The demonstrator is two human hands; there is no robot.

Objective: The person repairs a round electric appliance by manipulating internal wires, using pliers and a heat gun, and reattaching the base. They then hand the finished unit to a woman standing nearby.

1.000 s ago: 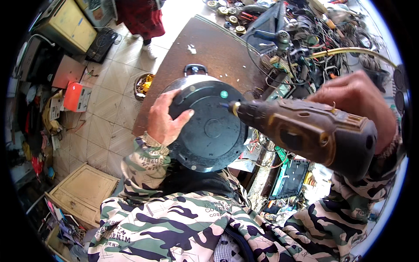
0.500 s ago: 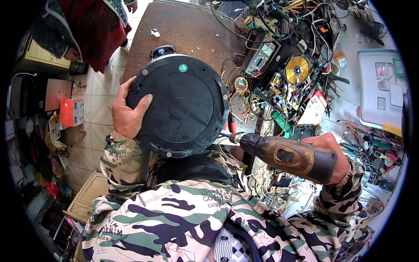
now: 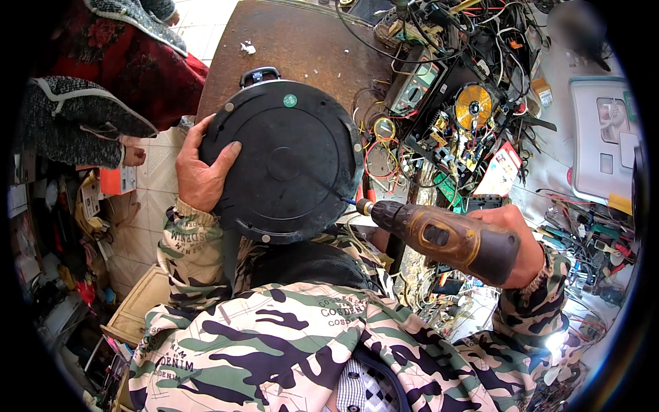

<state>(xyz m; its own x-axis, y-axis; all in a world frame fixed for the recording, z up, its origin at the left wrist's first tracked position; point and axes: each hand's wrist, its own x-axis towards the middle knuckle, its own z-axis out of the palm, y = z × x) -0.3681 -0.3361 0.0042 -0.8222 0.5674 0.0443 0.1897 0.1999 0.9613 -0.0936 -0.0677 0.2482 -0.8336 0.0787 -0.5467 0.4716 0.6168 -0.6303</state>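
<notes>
A round appliance with a black plastic bottom faces up in front of me, with small round feet, a green sticker and a dark handle at its far side. My left hand grips its left edge, thumb on the bottom and the other fingers round the rim, partly hidden. In my right hand is a worn brown-and-black cordless drill, held level and pointing left. Its thin bit reaches the lower right part of the bottom, near the rim; whether the tip sits in a screw hole I cannot tell.
A brown tabletop lies beyond the appliance. Heaped along the right are wires, a multimeter, a circuit board with a copper coil and hand tools. At the far left stands another person in a red garment with grey sleeves.
The drill has shifted slightly left and up, bringing its bit over the bottom near the rim. The other person's sleeves and hand have moved lower in view. My left hand keeps its grip.
</notes>
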